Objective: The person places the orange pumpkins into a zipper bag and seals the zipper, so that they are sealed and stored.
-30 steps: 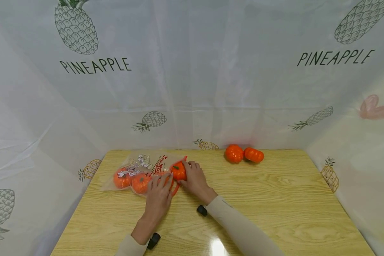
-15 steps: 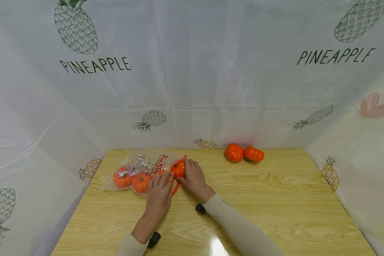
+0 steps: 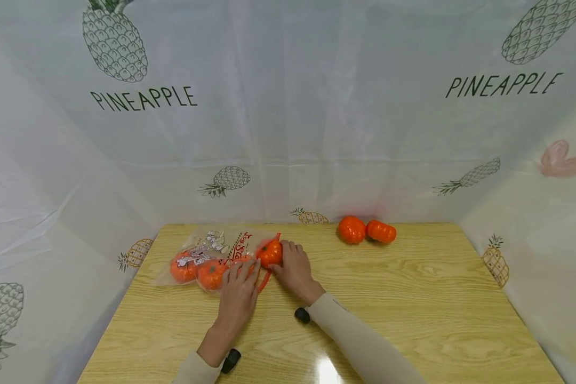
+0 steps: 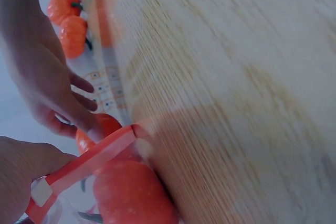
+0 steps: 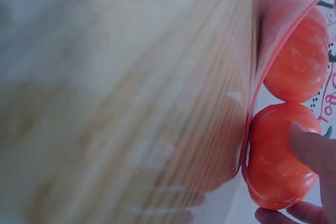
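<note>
Watching from my end: the small orange-red pumpkin (image 3: 270, 254) sits at the mouth of a clear printed bag (image 3: 223, 236) on the wood-grain table (image 3: 413, 320), against the red rim (image 5: 265, 66) and touching a bagged pumpkin (image 5: 299, 59) just inward of it; whether it lies wholly inside I cannot tell. The right hand (image 3: 296, 269) pinches it, thumb on one face, fingertips curled round the opposite side. The left hand (image 3: 238, 290) rests over the bag's near edge, thumb and fingers pinching the red rim beside a small white piece (image 4: 41, 191) I can't identify. My guess on handling: glossy skin, likely a light, hollow imitation, stiff enough to keep its ribs under a firm pinch, a little slippery on the crown. I would take hold across the widest girth and leave the thin green stem (image 5: 329, 131) alone, as it looks the weakest part. The bag reads limp and prone to crumple, so the rim seems its best grip. Orientation: the pumpkin is squat, broader across than along its stem axis; the stem points up from the table, tilted toward the bag's interior. The bag's long axis runs left to right, mouth facing right.
</note>
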### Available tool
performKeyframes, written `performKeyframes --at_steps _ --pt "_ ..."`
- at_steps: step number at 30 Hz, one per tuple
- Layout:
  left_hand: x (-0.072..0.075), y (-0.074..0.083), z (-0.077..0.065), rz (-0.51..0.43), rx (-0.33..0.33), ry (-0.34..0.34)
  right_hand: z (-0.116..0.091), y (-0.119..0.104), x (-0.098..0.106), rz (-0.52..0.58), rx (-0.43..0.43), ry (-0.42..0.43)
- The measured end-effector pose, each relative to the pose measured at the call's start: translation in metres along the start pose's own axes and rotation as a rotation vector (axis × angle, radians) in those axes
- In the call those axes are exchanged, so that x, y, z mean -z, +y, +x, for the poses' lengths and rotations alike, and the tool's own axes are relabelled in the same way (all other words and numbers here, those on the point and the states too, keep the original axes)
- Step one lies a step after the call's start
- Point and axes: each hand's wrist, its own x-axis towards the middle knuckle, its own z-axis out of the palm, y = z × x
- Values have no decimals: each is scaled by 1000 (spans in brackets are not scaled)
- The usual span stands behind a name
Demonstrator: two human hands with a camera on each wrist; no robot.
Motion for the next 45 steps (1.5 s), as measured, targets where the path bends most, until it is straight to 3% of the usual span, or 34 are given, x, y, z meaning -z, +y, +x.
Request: performKeyframes --at_steps 8,22,34,45 --pt "0 -1 -1 -33 14 -10 6 -4 -6 46 -28 10" --pt "1 -5 -1 -46 -8 -21 6 -2 -6 175 -14 -71" --pt "1 -1 -1 1 -117 -2 6 -3 -10 151 -98 87" --pt "0 -1 -2 18 -114 -16 2 4 -7 89 -75 77"
